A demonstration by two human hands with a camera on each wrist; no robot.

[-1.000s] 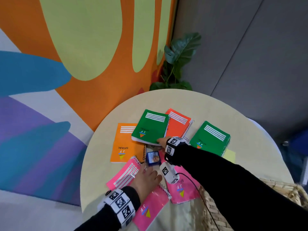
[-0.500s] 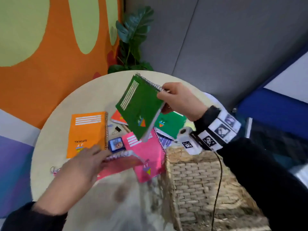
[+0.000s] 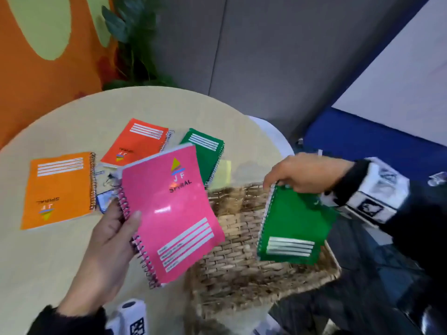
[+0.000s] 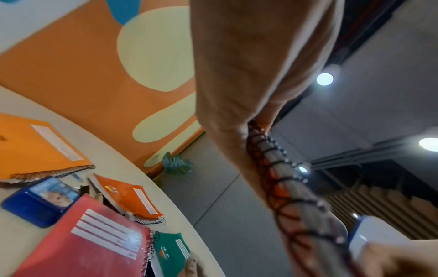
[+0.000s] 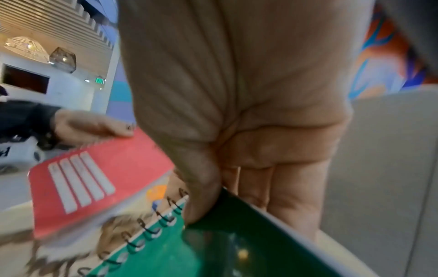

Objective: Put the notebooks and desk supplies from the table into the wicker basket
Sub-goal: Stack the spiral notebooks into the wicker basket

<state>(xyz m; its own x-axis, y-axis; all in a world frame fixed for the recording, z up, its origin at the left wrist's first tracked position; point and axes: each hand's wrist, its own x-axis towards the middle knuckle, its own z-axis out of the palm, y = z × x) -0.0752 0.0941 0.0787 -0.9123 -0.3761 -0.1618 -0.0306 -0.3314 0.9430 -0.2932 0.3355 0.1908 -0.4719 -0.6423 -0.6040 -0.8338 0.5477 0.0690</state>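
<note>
Two notebooks in transit to the wicker basket (image 3: 242,269), which stands at the near right edge of the round tabletop (image 3: 72,250). The right hand (image 3: 307,174) pinches the green notebook (image 3: 294,228) by its top corner beside the spiral, thumb on one face and fingers behind, so that the book hangs nearly upright over the right part of the basket. The left hand (image 3: 108,243) holds the pink notebook (image 3: 169,213) along its spiral edge, thumb on the cover; the book is tilted, its free corner reaching over the basket's left rim. Neither grip is free.

Remaining on the tabletop: an orange notebook (image 3: 59,189), a red-orange notebook (image 3: 137,143), a second green notebook (image 3: 208,151), a yellow notepad (image 3: 221,174), a small blue case (image 3: 104,201) and some clips (image 3: 106,176) by the orange notebook's spiral. The left wrist view shows another pink notebook (image 4: 83,243) lying there too.

Likely hazards, as judged from this moment. The green notebook hangs from a corner pinch only; it may swing or slip and land on edge against the rim instead of flat. Released on its slant, the pink notebook may catch the left rim and slide back onto the tabletop. If both drop together they could collide. The basket sits at the table edge, so a knock from either hand might push it off.
</note>
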